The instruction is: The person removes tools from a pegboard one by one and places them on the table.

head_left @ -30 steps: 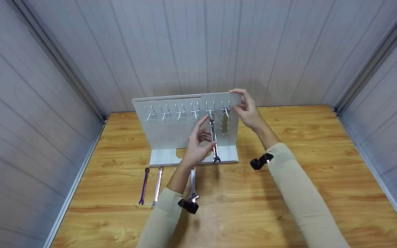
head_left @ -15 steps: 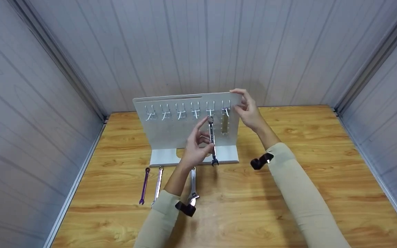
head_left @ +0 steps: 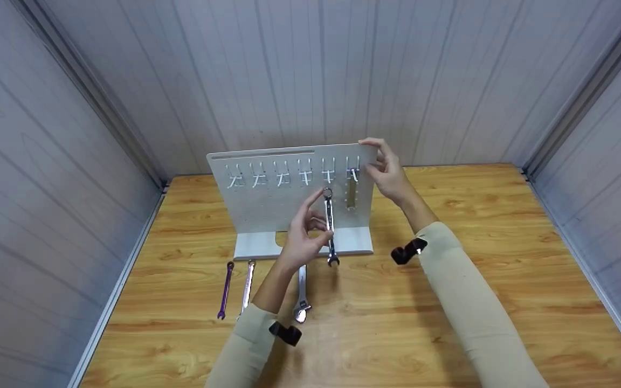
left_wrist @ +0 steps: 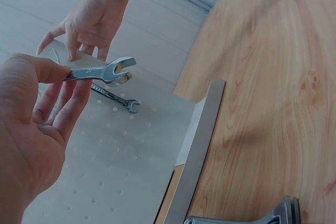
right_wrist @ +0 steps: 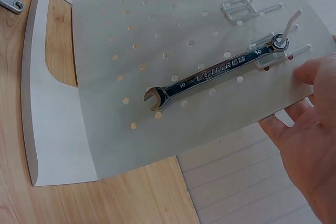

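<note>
Left hand (head_left: 301, 237) pinches a slim chrome wrench (head_left: 330, 226) upright at frame centre, just before my white pegboard rack (head_left: 267, 205); right hand (head_left: 388, 175) curls its fingers over the rack's upper right corner. One wrench marked 10 (right_wrist: 215, 74) hangs from a wire hook there. Below, on the glossy wood-grain worktop (head_left: 504, 258), lie a purple spanner (head_left: 225, 290) and two silver ones. Grey ribbed panels wall us in.

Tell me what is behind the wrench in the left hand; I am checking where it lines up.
Behind the wrench held by the left hand stands the white pegboard, its hooks just above. Whether the ring touches a hook cannot be seen.
</note>
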